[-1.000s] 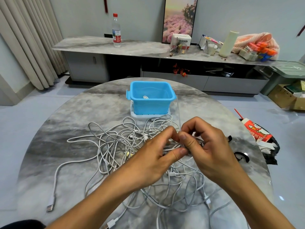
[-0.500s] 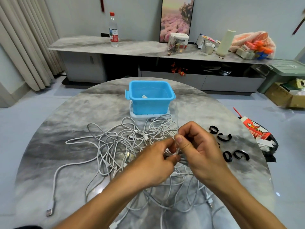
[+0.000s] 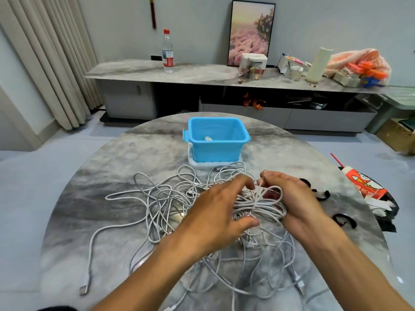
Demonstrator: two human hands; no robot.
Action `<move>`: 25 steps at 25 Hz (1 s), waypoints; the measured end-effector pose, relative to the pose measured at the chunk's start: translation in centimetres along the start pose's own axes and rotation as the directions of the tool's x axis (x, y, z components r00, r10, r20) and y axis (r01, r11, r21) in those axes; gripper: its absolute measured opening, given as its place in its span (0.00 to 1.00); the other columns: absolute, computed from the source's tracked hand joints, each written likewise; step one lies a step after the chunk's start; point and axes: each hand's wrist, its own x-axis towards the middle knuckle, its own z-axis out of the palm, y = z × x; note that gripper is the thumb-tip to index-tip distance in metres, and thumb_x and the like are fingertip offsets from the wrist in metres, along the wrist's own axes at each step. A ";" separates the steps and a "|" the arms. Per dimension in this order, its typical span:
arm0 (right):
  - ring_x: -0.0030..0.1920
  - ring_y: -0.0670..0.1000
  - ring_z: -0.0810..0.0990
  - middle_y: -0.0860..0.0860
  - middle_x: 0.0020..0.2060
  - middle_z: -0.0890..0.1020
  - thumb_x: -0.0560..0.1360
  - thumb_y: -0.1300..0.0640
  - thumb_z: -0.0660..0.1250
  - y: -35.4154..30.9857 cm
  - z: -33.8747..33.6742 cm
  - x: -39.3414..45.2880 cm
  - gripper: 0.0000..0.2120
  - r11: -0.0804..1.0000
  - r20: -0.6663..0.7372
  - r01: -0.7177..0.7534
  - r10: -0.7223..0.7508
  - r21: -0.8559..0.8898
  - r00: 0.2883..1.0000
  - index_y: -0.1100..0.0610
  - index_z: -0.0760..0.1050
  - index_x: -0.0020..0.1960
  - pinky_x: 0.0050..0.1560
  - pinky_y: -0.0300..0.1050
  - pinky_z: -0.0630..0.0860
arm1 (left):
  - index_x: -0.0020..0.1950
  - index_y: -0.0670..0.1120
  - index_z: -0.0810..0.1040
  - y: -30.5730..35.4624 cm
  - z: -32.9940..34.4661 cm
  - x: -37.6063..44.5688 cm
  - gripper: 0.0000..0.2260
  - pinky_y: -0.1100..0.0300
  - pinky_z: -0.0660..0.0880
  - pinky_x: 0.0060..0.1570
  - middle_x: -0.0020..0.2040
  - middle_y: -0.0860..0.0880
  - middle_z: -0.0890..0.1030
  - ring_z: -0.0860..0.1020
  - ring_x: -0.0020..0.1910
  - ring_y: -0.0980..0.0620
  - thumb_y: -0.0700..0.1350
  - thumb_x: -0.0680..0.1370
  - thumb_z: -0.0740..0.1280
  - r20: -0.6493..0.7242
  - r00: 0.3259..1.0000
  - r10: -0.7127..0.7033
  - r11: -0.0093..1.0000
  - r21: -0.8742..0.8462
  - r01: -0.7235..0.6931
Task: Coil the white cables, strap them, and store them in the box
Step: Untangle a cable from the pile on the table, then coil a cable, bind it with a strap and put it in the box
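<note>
On the round grey marble table (image 3: 125,167) most white cables (image 3: 161,205) lie tangled; one sits in the blue plastic box (image 3: 216,140). The right hand (image 3: 294,198) grips a coiled white bundle (image 3: 260,204), unstrapped; black straps (image 3: 343,221) wait nearby. The left hand (image 3: 215,212), pinching earlier, now spreads open beside it
</note>
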 end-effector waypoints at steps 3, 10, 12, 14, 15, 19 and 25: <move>0.31 0.51 0.72 0.55 0.31 0.75 0.78 0.62 0.65 0.3 -0.8 0.7 0.09 0.975 0.011 -0.200 0.200 0.093 0.980 0.62 0.75 0.39 0.34 0.44 0.72 | 0.63 0.55 0.71 -0.1 1.2 0.2 0.22 0.53 0.75 0.51 0.54 0.54 0.80 0.75 0.52 0.51 0.51 0.73 0.74 0.020 0.975 0.222 0.929 0.299 -0.217; 0.34 0.51 0.79 0.53 0.34 0.83 0.74 0.65 0.65 1.7 -0.5 1.1 0.07 0.978 -0.217 -0.037 -0.009 -0.207 0.976 0.58 0.80 0.40 0.29 0.41 0.74 | 0.58 0.51 0.79 -2.2 0.7 2.0 0.16 0.54 0.70 0.46 0.48 0.54 0.84 0.77 0.47 0.49 0.45 0.71 0.75 -0.162 0.961 0.223 0.908 0.394 -0.144; 0.39 0.49 0.80 0.50 0.41 0.83 0.77 0.61 0.65 2.3 -0.6 1.2 0.05 0.967 -0.215 -0.015 -0.042 -0.253 0.976 0.55 0.80 0.48 0.35 0.44 0.74 | 0.59 0.51 0.79 -3.6 -0.8 4.8 0.16 0.53 0.72 0.46 0.48 0.53 0.84 0.78 0.46 0.46 0.45 0.72 0.74 -0.200 0.969 0.142 0.930 0.363 -0.062; 0.41 0.47 0.80 0.48 0.42 0.84 0.77 0.59 0.68 3.0 -0.8 1.6 0.04 0.939 -0.224 0.027 -0.110 -0.344 0.968 0.53 0.80 0.50 0.41 0.43 0.73 | 0.57 0.51 0.80 -5.5 -2.1 8.7 0.14 0.49 0.74 0.47 0.47 0.51 0.85 0.79 0.47 0.42 0.45 0.72 0.73 -0.224 0.971 0.079 0.927 0.374 0.011; 0.43 0.46 0.80 0.45 0.43 0.84 0.77 0.58 0.68 3.3 -0.8 1.8 0.04 0.906 -0.212 0.054 -0.155 -0.419 0.965 0.51 0.81 0.49 0.45 0.44 0.74 | 0.56 0.52 0.80 -6.6 -2.5 10.9 0.13 0.49 0.74 0.48 0.47 0.49 0.85 0.79 0.48 0.41 0.46 0.72 0.72 -0.241 0.970 0.042 0.921 0.387 0.056; 0.46 0.37 0.79 0.36 0.49 0.81 0.78 0.60 0.67 4.7 -0.1 1.0 0.13 0.769 -0.040 0.113 -0.177 -0.629 0.983 0.41 0.77 0.48 0.52 0.40 0.74 | 0.56 0.52 0.81 -11.8 -2.5 18.6 0.11 0.52 0.72 0.50 0.51 0.47 0.83 0.77 0.54 0.41 0.48 0.74 0.70 -0.214 0.968 -0.129 0.897 0.392 0.206; 0.37 0.40 0.80 0.36 0.43 0.83 0.76 0.61 0.69 4.2 -0.7 1.6 0.16 0.733 -0.038 0.077 -0.139 -0.676 0.990 0.38 0.78 0.45 0.48 0.42 0.76 | 0.53 0.54 0.83 -17.6 -0.6 23.9 0.09 0.61 0.71 0.48 0.52 0.51 0.83 0.79 0.50 0.49 0.46 0.74 0.70 0.234 0.886 -0.401 0.819 0.525 0.232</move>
